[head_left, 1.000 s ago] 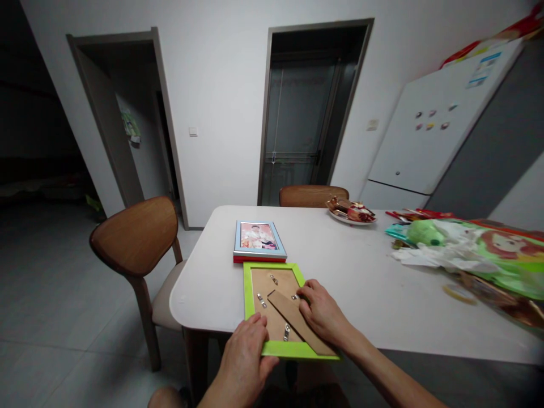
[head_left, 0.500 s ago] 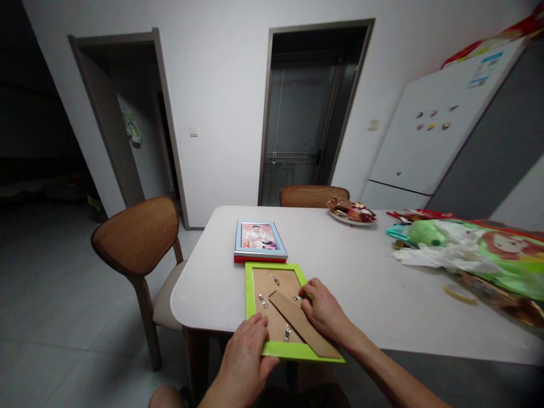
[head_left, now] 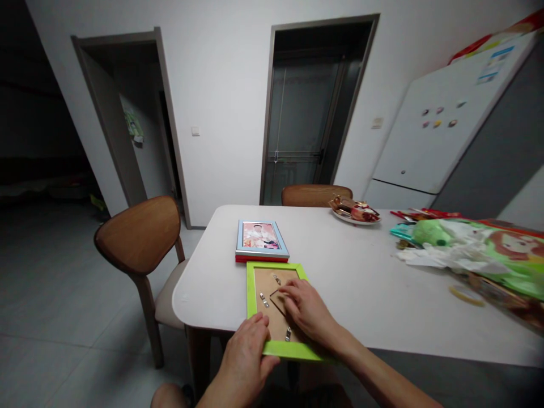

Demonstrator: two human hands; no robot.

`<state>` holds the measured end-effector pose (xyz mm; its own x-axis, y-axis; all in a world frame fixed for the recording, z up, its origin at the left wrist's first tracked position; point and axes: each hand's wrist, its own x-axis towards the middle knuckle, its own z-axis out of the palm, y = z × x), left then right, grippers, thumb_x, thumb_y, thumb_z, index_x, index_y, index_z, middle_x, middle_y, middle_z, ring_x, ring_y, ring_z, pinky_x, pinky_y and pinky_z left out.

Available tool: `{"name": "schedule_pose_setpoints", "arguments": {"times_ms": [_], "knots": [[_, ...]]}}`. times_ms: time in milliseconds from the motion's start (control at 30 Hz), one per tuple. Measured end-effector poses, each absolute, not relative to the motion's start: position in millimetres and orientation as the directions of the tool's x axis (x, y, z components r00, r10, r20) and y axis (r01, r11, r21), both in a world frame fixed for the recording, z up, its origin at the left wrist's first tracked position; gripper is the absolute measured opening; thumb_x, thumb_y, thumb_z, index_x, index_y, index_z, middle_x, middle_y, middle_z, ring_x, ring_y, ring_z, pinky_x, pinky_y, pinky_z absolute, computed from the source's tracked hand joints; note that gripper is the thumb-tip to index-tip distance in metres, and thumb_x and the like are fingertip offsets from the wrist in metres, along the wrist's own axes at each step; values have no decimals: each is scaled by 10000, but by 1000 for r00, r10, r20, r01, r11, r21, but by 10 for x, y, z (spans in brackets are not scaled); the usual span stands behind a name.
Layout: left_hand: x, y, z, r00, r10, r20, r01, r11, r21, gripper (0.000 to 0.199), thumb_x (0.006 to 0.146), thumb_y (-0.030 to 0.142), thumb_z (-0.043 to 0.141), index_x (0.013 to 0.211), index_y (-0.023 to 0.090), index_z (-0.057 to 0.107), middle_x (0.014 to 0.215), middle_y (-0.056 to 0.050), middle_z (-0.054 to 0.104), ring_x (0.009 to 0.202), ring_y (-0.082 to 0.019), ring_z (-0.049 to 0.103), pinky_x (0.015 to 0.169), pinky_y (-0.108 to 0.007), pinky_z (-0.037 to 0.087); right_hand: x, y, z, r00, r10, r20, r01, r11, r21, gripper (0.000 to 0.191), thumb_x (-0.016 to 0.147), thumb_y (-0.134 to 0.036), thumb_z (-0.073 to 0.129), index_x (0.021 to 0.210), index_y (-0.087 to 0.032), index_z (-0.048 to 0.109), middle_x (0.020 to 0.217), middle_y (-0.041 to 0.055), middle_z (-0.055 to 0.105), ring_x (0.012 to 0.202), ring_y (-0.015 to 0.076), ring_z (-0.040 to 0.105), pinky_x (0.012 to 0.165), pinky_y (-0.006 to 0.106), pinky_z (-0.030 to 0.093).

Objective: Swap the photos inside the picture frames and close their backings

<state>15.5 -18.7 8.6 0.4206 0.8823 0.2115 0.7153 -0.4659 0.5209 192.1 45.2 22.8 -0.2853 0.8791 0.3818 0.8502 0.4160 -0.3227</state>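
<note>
A lime-green picture frame [head_left: 250,289] lies back side up at the table's near edge, its brown backing board [head_left: 268,324] showing with small metal clips. My left hand [head_left: 247,348] grips the frame's near left corner, thumb on the near edge. Over the right part of the backing is my right hand [head_left: 306,309], fingers bent and together at the tip of the brown stand flap, which the hand mostly covers. Whether the fingertips pinch the flap is hard to see. Just beyond the green frame, a light blue frame with a photo [head_left: 260,236] rests on something red.
The white table [head_left: 340,272] holds a plate of wrapped items [head_left: 356,212] at the back. At the right are a green plush toy, white tissues [head_left: 461,255], bags and a tape roll [head_left: 466,295]. A wooden chair [head_left: 140,235] stands at the left.
My right hand has moved left and inward, from the frame's right edge onto the top of the stand flap. My left hand keeps its grip on the corner.
</note>
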Motion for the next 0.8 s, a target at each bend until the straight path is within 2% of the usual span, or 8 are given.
{"name": "schedule_pose_setpoints", "arguments": {"times_ms": [100,200,500,567,633,700,800], "knots": [[146,-172,52,423,882,208,725,-467,506,490,651,152,585,1124,96,467,1220,-142,473,1152,-232,395,969,-391,339,1664,456,275,-404,863,303,823,488,-290,253,785,-188,389,829,-190,638,831,61,566,828,170,467,744,283,338],[145,-169,52,429,877,219,712,-477,515,518,652,150,579,1150,93,448,1213,-141,481,1144,-229,405,967,-385,345,1542,475,275,-445,860,252,826,502,-257,244,784,-176,403,757,-185,645,783,58,566,811,165,465,730,274,328],[163,-172,100,411,887,209,713,-456,533,527,641,141,588,1149,95,455,1216,-133,479,1142,-229,408,973,-374,337,1561,385,268,-501,826,260,777,561,-285,210,787,-209,438,761,-223,646,810,29,563,834,156,455,746,276,315],[157,-171,100,415,888,197,718,-453,529,527,637,140,597,1143,81,458,1216,-142,478,1147,-230,402,976,-368,334,1573,416,249,-509,818,268,760,573,-307,213,781,-197,434,809,-230,643,824,28,571,841,155,463,750,271,324],[147,-173,98,426,884,193,716,-459,525,497,639,146,600,1118,86,479,1213,-140,481,1153,-231,395,977,-371,333,1620,508,223,-468,832,297,759,551,-347,240,774,-189,427,906,-217,625,874,40,582,853,154,480,759,261,337],[138,-178,99,432,882,191,714,-463,525,457,645,158,599,1088,105,500,1214,-133,482,1156,-234,391,974,-383,335,1705,658,201,-353,881,315,802,458,-382,269,766,-191,425,965,-177,606,921,63,593,866,154,500,773,251,347],[129,-183,106,430,882,193,712,-462,528,433,649,161,596,1071,122,506,1218,-127,480,1158,-234,389,971,-392,339,1850,905,193,-204,934,294,867,311,-388,265,765,-206,408,886,-150,637,887,79,627,835,166,538,754,253,363]]}}
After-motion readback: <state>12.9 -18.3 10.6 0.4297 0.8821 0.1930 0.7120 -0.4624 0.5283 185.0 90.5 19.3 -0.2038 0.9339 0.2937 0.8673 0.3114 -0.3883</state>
